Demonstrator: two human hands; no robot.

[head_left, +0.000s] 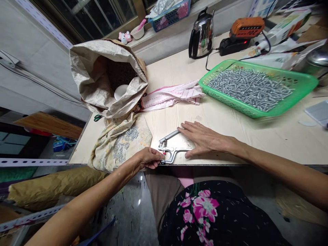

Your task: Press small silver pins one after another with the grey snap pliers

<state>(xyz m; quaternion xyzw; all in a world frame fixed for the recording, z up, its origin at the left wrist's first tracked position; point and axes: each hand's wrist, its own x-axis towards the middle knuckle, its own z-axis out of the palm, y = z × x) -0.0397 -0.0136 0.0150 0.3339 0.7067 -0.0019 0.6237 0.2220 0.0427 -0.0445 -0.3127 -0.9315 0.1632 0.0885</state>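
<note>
A silver pair of hand-press pliers (172,149) lies near the table's front edge, its handles spread, with a spring and a small red part at its jaw. My left hand (151,158) is pinched at the jaw end; whatever sits between its fingertips is too small to make out. At the handle ends my right hand (205,138) lies with fingers stretched apart, fingertips by the upper handle and thumb by the lower one. Small silver metal pieces (123,143) lie on a patterned cloth (102,150) left of my left hand.
A green basket (230,104) full of silver metal pieces stands at right. Behind the cloth, a large open sack (87,78) holds a white bowl (120,91). A pink-white towel (174,95), a kettle (202,34) and an orange battery (246,27) are farther back.
</note>
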